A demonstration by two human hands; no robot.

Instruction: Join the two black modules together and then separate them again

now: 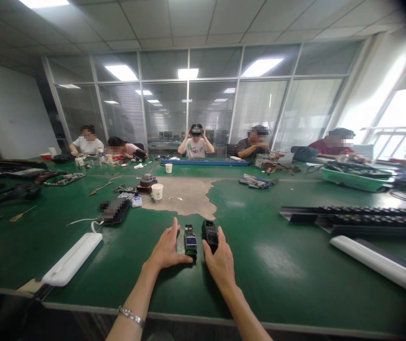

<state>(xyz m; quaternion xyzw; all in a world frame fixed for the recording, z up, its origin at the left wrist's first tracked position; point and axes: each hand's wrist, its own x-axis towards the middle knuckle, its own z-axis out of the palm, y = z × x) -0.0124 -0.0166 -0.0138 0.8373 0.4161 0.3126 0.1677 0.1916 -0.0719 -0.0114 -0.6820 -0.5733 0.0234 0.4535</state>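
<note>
A small green circuit board [190, 242] with a dark blue display and a black lower end rests on the green table in front of me. My left hand [167, 248] is beside it with fingers stretched and spread, its thumb at the board's near end. A metal bracelet circles my left wrist. To the right of the board is a black plastic housing [209, 232] with openings in its upper face. My right hand [221, 258] grips this housing, thumb on its left side and fingers along its right. A narrow gap separates the two parts.
White elongated cases [73, 258] [376, 263] lie on both sides. Black metal rails [359, 220] stretch across the right. Ahead are a paper cup [157, 191], gloves [255, 181] and a green basket [357, 180]. Several people sit along the far side.
</note>
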